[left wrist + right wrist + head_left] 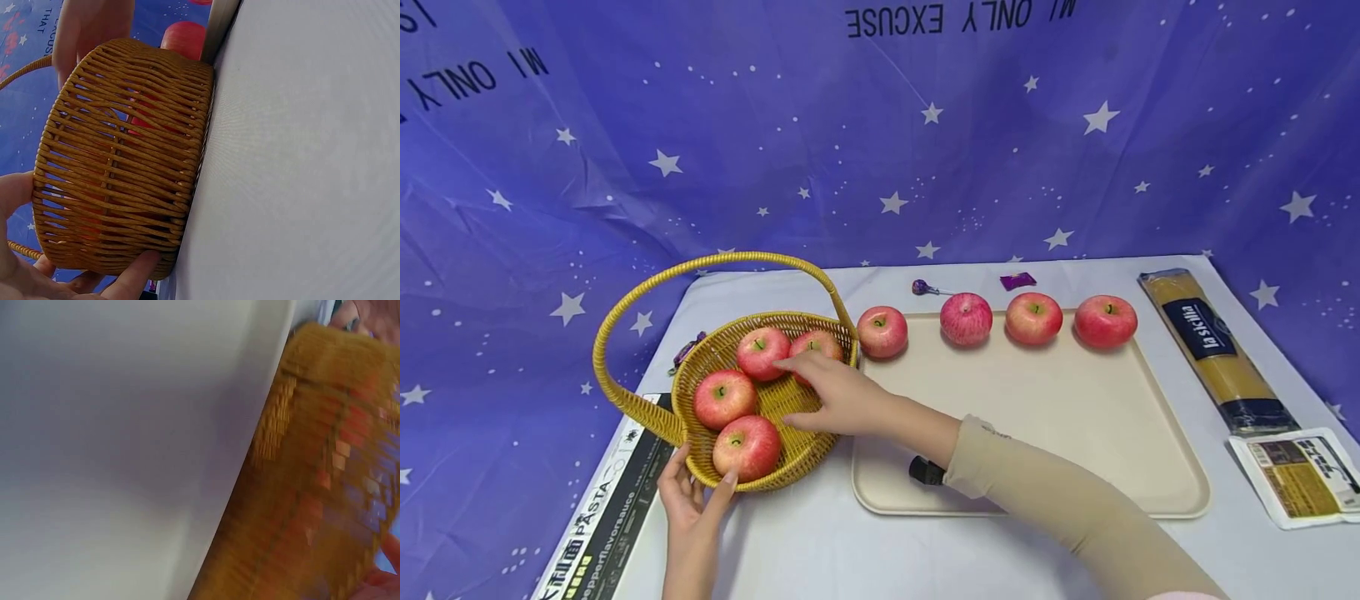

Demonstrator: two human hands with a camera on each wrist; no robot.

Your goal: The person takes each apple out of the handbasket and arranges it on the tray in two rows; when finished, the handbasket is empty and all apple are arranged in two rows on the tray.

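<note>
Woven wicker basket [790, 454], glossy apples [1033, 318], matt plastic tray [1045, 417]

Bright, even light; blurred right-wrist view
</note>
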